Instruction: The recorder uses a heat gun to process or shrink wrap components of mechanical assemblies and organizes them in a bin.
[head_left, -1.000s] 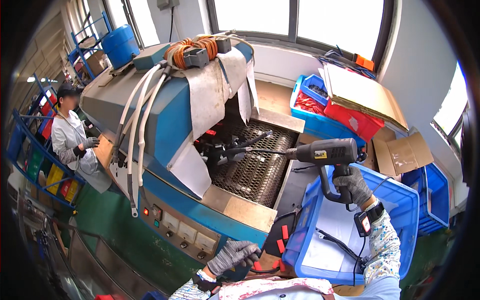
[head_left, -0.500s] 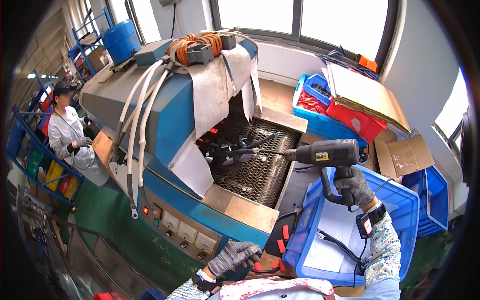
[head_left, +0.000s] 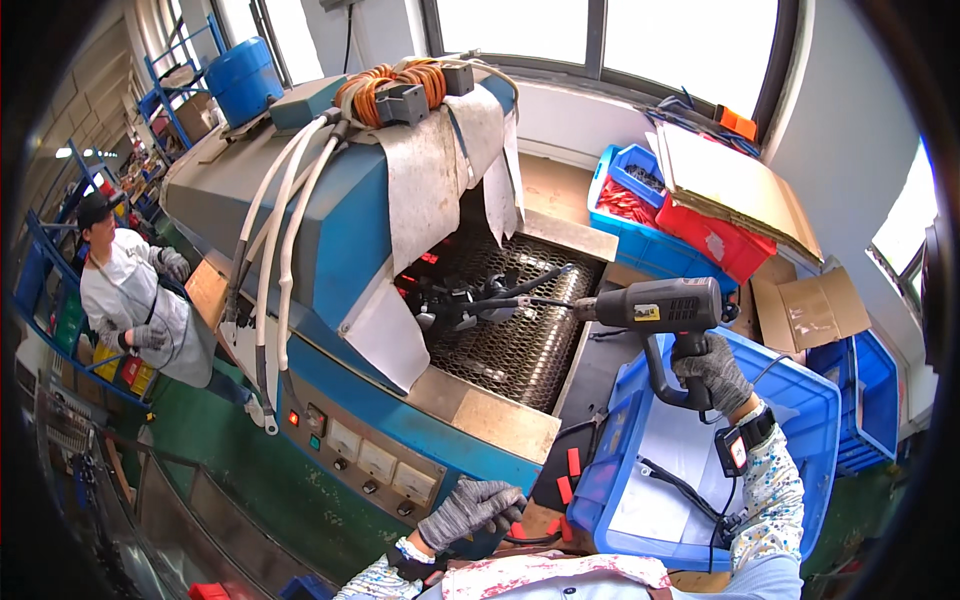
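Observation:
My right hand (head_left: 716, 371), in a grey knit glove, is closed round the handle of a black heat gun (head_left: 660, 305). Its nozzle points left, over the metal mesh conveyor (head_left: 500, 350) of a blue-grey tunnel machine (head_left: 345, 225). Black cables (head_left: 470, 305) lie on the mesh, partly inside the dark opening, with one end close to the nozzle. By the machine's near corner rests my left hand (head_left: 470, 512), also gloved, its fingers stretched out loosely and holding nothing. Small red pieces (head_left: 572, 475) lie just beside it.
A blue bin (head_left: 815, 420) holding black cable (head_left: 685, 490) on a white sheet stands under my right forearm. Farther back are a blue tray of red parts (head_left: 626, 206) and an open carton (head_left: 810, 310). At far left stands another person (head_left: 145, 295). Thick pale cables (head_left: 285, 270) drape the machine.
The black cables on the mesh have shifted slightly out of the opening, toward the right. The other person has turned and moved left. My hands and the heat gun are nearly unmoved.

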